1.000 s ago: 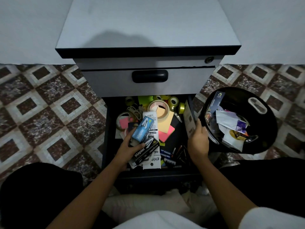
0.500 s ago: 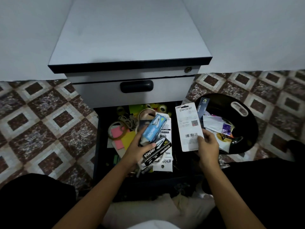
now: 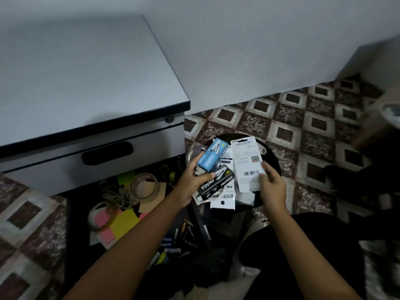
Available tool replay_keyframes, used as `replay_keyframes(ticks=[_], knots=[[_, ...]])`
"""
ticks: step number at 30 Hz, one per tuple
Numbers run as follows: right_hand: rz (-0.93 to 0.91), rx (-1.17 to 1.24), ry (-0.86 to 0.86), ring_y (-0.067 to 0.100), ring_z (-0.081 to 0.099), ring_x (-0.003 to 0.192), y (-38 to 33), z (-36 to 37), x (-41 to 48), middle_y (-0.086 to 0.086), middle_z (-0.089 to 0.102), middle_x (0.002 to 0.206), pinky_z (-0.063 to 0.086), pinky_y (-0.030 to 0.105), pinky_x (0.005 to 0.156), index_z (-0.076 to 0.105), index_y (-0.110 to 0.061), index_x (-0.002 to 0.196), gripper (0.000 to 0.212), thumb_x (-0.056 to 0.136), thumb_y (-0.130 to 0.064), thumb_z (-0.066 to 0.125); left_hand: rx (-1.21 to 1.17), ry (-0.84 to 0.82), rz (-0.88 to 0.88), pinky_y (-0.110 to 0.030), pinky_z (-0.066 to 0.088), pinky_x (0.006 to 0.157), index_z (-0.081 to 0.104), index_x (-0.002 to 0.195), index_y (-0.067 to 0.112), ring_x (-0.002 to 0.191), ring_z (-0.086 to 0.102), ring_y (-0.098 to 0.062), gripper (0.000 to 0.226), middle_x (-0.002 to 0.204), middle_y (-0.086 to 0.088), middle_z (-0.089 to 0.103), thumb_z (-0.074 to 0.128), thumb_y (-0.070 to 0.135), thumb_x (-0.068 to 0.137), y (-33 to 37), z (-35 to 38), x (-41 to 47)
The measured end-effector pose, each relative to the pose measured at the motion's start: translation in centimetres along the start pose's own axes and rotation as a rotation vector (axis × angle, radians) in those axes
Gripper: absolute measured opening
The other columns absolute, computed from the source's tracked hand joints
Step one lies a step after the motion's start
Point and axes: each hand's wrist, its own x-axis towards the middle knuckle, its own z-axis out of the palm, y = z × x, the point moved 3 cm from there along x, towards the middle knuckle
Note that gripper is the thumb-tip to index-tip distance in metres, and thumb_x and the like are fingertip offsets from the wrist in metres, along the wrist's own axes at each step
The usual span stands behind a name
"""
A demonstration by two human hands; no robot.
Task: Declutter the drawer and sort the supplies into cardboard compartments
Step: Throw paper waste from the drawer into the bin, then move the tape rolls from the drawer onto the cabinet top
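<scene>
**Held stock over black container, drawer open**

- Left hand point(image 3: 190, 182): grips a stack made up of a blue stapler box point(image 3: 211, 156), a black stapler box point(image 3: 216, 184) and a white packaging card point(image 3: 223, 199).
- Right hand point(image 3: 271, 187): pinches the lower edge of a white "STAPLER SET" card point(image 3: 246, 163), held upright just beside the stack.
- Black container point(image 3: 276, 163): on the patterned tile floor point(image 3: 303, 126), beneath both hands.
- Open drawer point(image 3: 73, 234) of the grey cabinet point(image 3: 86, 83): holds a masking tape roll point(image 3: 144, 187), rubber bands point(image 3: 115, 197), pink and yellow sticky notes point(image 3: 123, 221) and pens point(image 3: 184, 232).
</scene>
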Motion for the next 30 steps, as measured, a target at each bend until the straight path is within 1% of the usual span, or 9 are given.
replay_keyframes(ticks=[5,10,14,16,18,21,24,27,30], knots=[[0.052,-0.045,-0.015,0.013,0.05,0.101,0.9,-0.6,3.6,0.011,0.054,0.13,0.041,0.0,0.054,0.049,-0.004,0.134,0.039,0.096,0.001,0.041,0.011,-0.02,-0.048,-0.025,0.046,0.091,0.036,0.142,0.027,0.107,0.055,-0.011,0.073,0.129,0.003,0.047,0.067,0.0,0.082,-0.2,3.2,4.0],[0.217,-0.109,-0.089,0.022,0.056,0.095,3.4,0.0,5.4,0.01,0.056,0.129,0.049,0.032,0.076,0.044,-0.016,0.139,0.046,0.095,-0.002,0.043,0.052,-0.029,-0.127,-0.01,0.046,0.074,0.03,0.146,0.025,0.098,0.055,-0.008,0.076,0.129,0.0,0.046,0.066,0.001,0.084,-1.4,5.0,7.2],[0.39,-0.279,-0.234,0.036,0.059,0.103,5.7,1.3,5.5,0.013,0.056,0.127,0.051,0.047,0.088,0.032,-0.016,0.146,0.053,0.095,-0.007,0.046,0.111,-0.069,-0.284,-0.034,0.035,0.103,0.014,0.15,0.028,0.133,0.038,-0.024,0.081,0.154,-0.004,0.025,0.064,0.018,0.088,-2.6,5.4,8.6],[0.392,-0.354,-0.254,0.036,0.062,0.089,6.3,1.7,5.4,0.016,0.058,0.122,0.054,0.043,0.074,0.031,-0.014,0.146,0.054,0.095,-0.008,0.046,0.166,-0.071,-0.334,-0.034,0.029,0.108,0.01,0.151,0.025,0.138,0.03,-0.025,0.078,0.155,-0.007,0.022,0.06,0.023,0.091,-3.1,4.9,8.8],[0.362,-0.401,-0.234,0.022,0.054,0.063,6.5,2.0,5.4,0.017,0.059,0.113,0.042,0.028,0.051,0.03,-0.013,0.146,0.053,0.095,-0.01,0.046,0.206,-0.066,-0.35,-0.034,0.026,0.109,0.011,0.151,0.025,0.139,0.028,-0.025,0.073,0.155,-0.007,0.022,0.057,0.024,0.093,-3.6,4.2,9.0],[0.29,-0.438,-0.184,0.012,0.041,0.052,6.8,2.5,5.7,0.015,0.052,0.095,0.031,0.024,0.048,0.034,-0.011,0.144,0.051,0.095,-0.015,0.048,0.257,-0.043,-0.321,-0.035,0.027,0.11,0.017,0.15,0.024,0.14,0.028,-0.025,0.065,0.155,-0.006,0.022,0.053,0.023,0.095,-3.6,3.1,9.0],[0.184,-0.46,-0.193,0.011,0.041,0.055,6.4,3.3,5.1,0.021,0.051,0.112,0.035,0.024,0.052,0.04,-0.015,0.14,0.047,0.095,-0.019,0.05,0.316,-0.001,-0.247,-0.031,0.032,0.105,0.031,0.146,0.02,0.135,0.036,-0.023,0.052,0.15,-0.007,0.033,0.05,0.024,0.097,-2.6,2.1,8.4],[0.079,-0.474,-0.25,0.023,0.054,0.086,4.7,4.4,3.5,0.014,0.047,0.135,0.039,0.027,0.07,0.045,-0.015,0.137,0.043,0.094,-0.017,0.05,0.313,0.037,-0.19,-0.034,0.039,0.103,0.044,0.137,0.02,0.123,0.049,-0.023,0.041,0.138,-0.008,0.047,0.049,0.023,0.097,-2.1,0.4,7.1],[0.027,-0.455,-0.326,0.028,0.059,0.098,3.1,5.8,1.0,0.008,0.052,0.126,0.042,0.026,0.072,0.05,-0.013,0.132,0.039,0.094,-0.016,0.052,0.254,0.098,-0.165,-0.032,0.044,0.091,0.049,0.133,0.017,0.117,0.054,-0.023,0.036,0.129,-0.006,0.053,0.048,0.019,0.098,-1.9,-1.8,5.2]])
